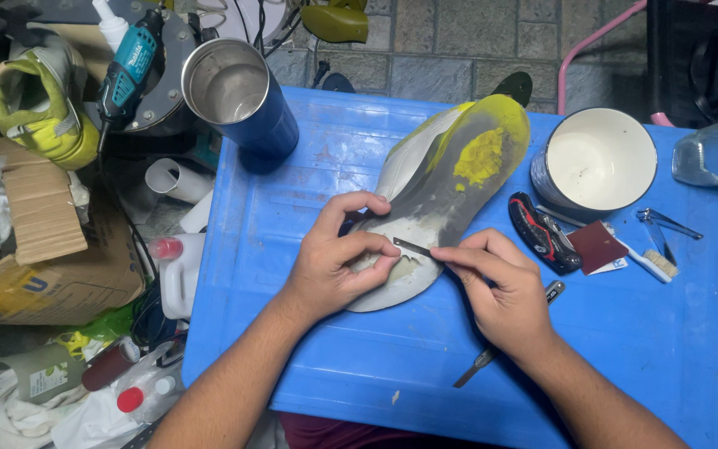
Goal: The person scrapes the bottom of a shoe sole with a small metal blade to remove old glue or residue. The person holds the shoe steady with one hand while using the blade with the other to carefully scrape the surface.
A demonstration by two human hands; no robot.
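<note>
Left hand (338, 258) pinches the heel of the upturned shoe sole (438, 179) lying on the blue surface (625, 333), right hand (500, 287) grips a thin metal blade (413, 246) at the glue seam; judged best kept shallow, heel steady, clear of the white tin (596, 158).

A blue steel tumbler (243, 98), white tin (600, 162), teal drill (130, 66) and cardboard box (43, 241) surround.
</note>
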